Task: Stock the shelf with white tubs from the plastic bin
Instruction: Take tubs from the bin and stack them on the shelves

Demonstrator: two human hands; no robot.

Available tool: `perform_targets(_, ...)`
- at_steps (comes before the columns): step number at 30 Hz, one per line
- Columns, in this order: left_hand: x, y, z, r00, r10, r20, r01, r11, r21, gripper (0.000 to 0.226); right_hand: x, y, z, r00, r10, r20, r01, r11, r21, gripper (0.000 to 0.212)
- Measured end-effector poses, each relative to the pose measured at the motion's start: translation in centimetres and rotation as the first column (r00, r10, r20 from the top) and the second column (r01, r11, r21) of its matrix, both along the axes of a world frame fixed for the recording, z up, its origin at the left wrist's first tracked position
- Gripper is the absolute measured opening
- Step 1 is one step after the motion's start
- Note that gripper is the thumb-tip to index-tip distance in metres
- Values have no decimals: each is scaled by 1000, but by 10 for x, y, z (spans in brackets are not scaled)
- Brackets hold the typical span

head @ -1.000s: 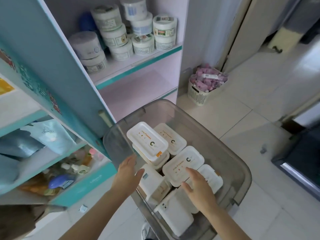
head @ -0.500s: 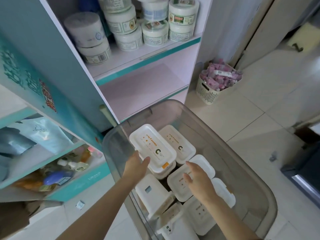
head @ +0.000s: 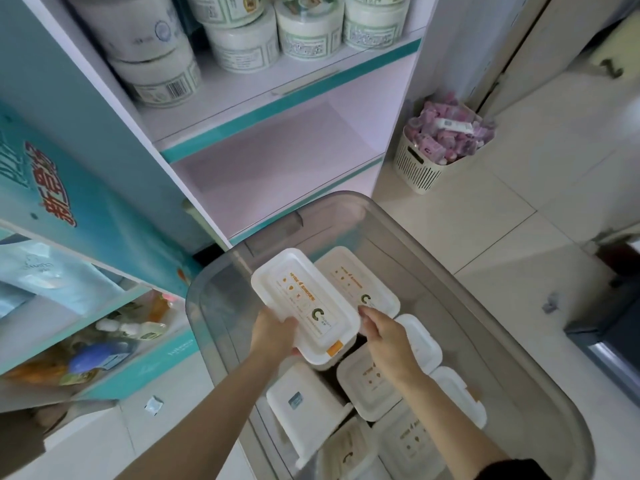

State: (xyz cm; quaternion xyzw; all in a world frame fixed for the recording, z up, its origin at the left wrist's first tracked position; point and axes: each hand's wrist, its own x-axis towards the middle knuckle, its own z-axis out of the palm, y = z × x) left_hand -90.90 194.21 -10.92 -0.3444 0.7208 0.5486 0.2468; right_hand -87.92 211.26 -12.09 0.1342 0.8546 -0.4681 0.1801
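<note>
A clear grey plastic bin (head: 457,299) stands on the floor in front of the shelf and holds several white rectangular tubs. The topmost white tub (head: 304,303), with orange print and a green C on its lid, sits at the bin's near-left. My left hand (head: 273,336) grips its near-left edge. My right hand (head: 382,336) touches its right corner with fingers curled. Another tub (head: 356,282) lies just behind it. The empty pink shelf (head: 277,157) is above the bin.
Round white jars (head: 242,43) fill the shelf above. A white slatted basket (head: 420,164) of pink packets stands on the tiled floor at the right. A teal shelf unit (head: 86,209) with bottles and packets is at the left. A dark object (head: 609,337) sits at the right edge.
Both hands moved from the lower tubs up to the topmost tub. My left hand closed on its edge and my right hand came to its right corner. The view moved closer.
</note>
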Motion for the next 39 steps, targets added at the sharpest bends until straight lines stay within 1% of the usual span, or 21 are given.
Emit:
perform_targets(3,1,3,7,1000,-12,-19,12,1000,-28,27,-4,1,15,997,-71,13,72,993,-91,31)
perform_targets(5,2,5,9,997,-60,-37,58,997,-58,24,-5,3,23,996,-87,24,90,984,-153,23)
perform_targets(7,3,12,13,991,-130,-28,128,990,-63,26,-4,6,28,997,-74,31,78,982,-174,18)
perform_targets(9,5,26,20,974,-225,-16,224,973,-56,28,2,12,31,996,-82,35,86,985,-152,14)
perform_targets(11,8,43,24,939,-343,-20,341,938,-54,31,12,22,33,991,-128,48,132,986,-97,11)
perform_targets(13,13,56,26,894,-447,-12,447,894,-35,34,25,35,33,980,-190,56,193,980,-50,13)
perform_targets(15,18,66,27,852,-523,4,523,852,30,37,39,48,31,970,-238,51,238,971,7,16)
perform_targets(17,26,71,28,808,-589,7,589,808,27,36,50,58,28,957,-289,42,286,957,56,17)
perform_targets(18,30,70,29,765,-644,-4,644,765,-21,34,55,62,25,951,-305,38,303,951,65,18)
perform_targets(19,36,67,30,705,-709,-11,705,703,-95,33,58,64,23,948,-316,36,313,947,66,18)
perform_targets(21,48,57,32,560,-829,2,798,538,-272,44,62,65,22,945,-325,31,323,944,66,20)
perform_targets(22,55,49,31,499,-867,12,817,466,-340,48,63,64,23,946,-323,32,320,945,71,20)
perform_targets(23,62,42,30,454,-891,22,828,413,-380,49,65,63,25,951,-309,28,306,948,89,20)
perform_targets(25,74,28,29,398,-916,55,840,340,-422,48,69,59,29,974,-225,-18,224,952,209,26)
perform_targets(27,85,19,29,349,-930,112,857,268,-440,42,77,53,33,989,-102,-105,131,934,332,39)
perform_targets(29,94,17,26,277,-939,205,876,159,-455,42,89,45,34,992,-32,-123,73,935,348,47)
perform_targets(31,100,22,22,208,-929,304,886,48,-461,49,101,41,30,994,4,-108,34,938,344,48)
perform_targets(33,101,30,17,192,-916,352,872,-6,-490,48,109,40,26,993,19,-118,24,935,355,46)
perform_targets(35,96,36,12,197,-911,363,847,-28,-531,41,111,39,26,987,40,-158,20,932,362,43)
perform_targets(37,95,38,7,200,-909,365,845,-29,-534,40,115,38,26,973,94,-213,-10,931,364,38)
perform_targets(39,98,38,5,213,-907,363,849,-12,-529,40,122,38,26,970,122,-211,-35,926,375,36)
